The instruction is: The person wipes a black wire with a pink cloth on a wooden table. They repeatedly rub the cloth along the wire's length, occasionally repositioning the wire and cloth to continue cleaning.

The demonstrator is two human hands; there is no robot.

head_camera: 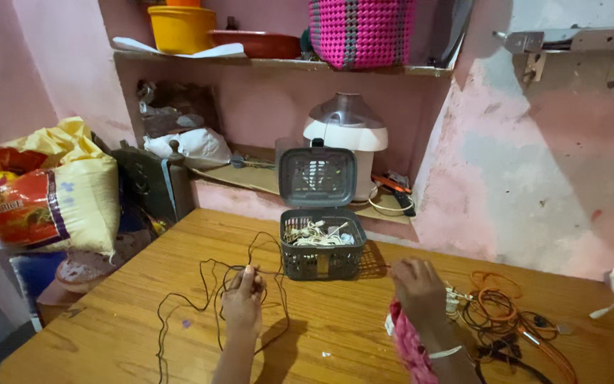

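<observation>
Head view: left hand [242,302] with fingers curled, pinching one thin black cable [200,302]; cable loops loosely over wooden worktop [335,320] around and below that hand. Right hand [418,286] half closed, fingers bent down near worktop, just beside tangle of orange and black wires [509,313]; whether touching or gripping anything, cannot tell. One dark plastic basket [321,252] between and beyond both hands, lid hinged up, pale cords inside. One white appliance [347,139] on ledge behind basket. One yellow sack [47,192] at left. One pink woven basket [360,32] on shelf above.
</observation>
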